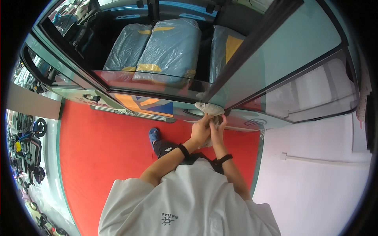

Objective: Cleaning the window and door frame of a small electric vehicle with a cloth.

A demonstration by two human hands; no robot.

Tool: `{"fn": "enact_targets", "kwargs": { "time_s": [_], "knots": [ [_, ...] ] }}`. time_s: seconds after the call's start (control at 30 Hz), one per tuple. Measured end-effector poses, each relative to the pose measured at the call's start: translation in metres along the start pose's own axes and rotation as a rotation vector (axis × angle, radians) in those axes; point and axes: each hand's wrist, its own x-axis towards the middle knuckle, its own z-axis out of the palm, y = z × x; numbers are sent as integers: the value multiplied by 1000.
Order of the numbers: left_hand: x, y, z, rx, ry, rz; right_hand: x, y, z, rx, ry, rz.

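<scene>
Two bare hands, left hand [200, 131] and right hand [217, 133], fingers pinching a crumpled beige fabric cloth [212, 109], two o'clock near centre; its lower folds are hidden.

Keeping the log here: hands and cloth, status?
Left hand, right hand both holding pale cloth, bunched. Cloth close by vehicle's side; contact unclear. Nothing visibly blocking hands.

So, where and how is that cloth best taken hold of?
Probably by the bunched end of the cloth, pinched from the left: it juts out past the left hand and right hand toward the car, and its folds look loose enough to pinch. Coming from the person's side seems worse, since both hands are in the way.
</scene>
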Motion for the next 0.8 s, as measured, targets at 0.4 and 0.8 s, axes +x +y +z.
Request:
{"fn": "enact_targets", "kwargs": {
  "time_s": [0.4, 0.8],
  "knots": [
    [26, -55, 43, 459, -91, -178, 36, 63, -25, -180, 194, 124],
    [30, -85, 39, 698, -101, 37, 51, 71, -21, -307, 78, 209]
  ]
}}
